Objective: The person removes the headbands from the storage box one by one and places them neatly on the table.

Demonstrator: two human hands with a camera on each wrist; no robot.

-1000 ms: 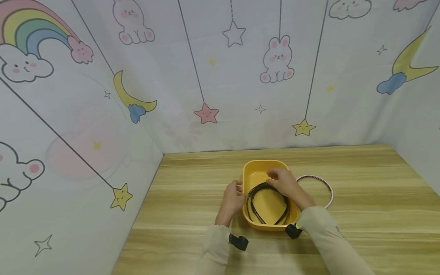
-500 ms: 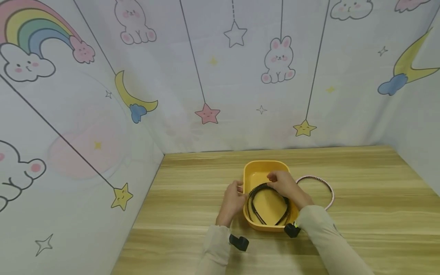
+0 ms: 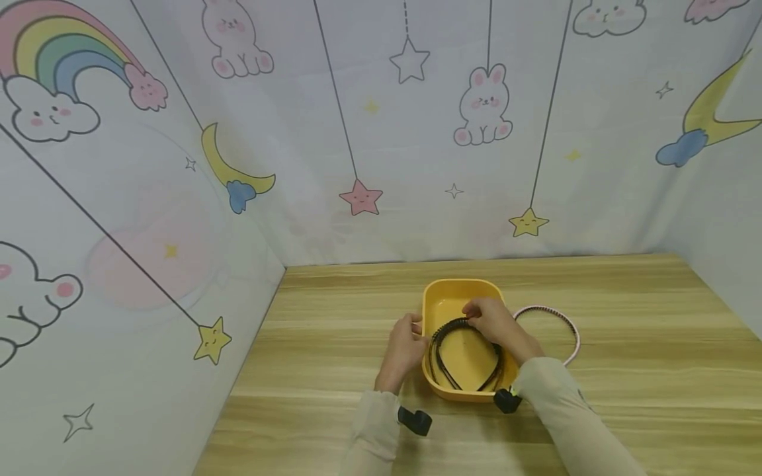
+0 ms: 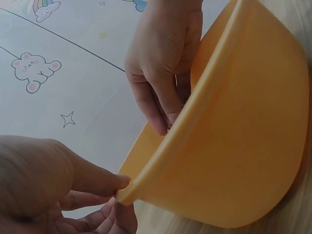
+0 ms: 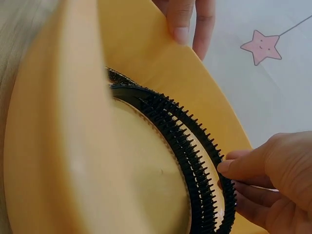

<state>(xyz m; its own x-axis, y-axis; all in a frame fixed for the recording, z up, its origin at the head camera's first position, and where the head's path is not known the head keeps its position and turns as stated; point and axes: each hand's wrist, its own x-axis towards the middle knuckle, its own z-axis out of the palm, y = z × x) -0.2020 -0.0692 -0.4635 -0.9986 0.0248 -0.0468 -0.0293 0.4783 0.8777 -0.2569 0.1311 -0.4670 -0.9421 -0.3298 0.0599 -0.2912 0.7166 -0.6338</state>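
A yellow plastic basin [image 3: 461, 396] with rounded corners stands on the table, several black toothed headbands [image 3: 438, 360] lying inside it. My left hand [image 3: 405, 347] pinches the basin's left rim, thumb on the inside and fingers beneath, as the left wrist view shows. Inside the basin, my right hand [image 3: 499, 327] pinches the outermost black headband [image 5: 209, 142] between thumb and fingers near the top of its arc. In the right wrist view the other headbands [image 5: 183, 156] lie nested close beside it. Their far ends are hidden by the blurred near rim.
To the right of the basin, a pink headband [image 3: 576, 334] lies on the wooden table [image 3: 333, 370], partly hidden behind the right forearm. White cloth with cartoon prints [image 3: 417, 152] hangs at the back and both sides.
Both hands stay almost where they were, the left on the rim and the right on the black headband. The whole head view has shifted very slightly.
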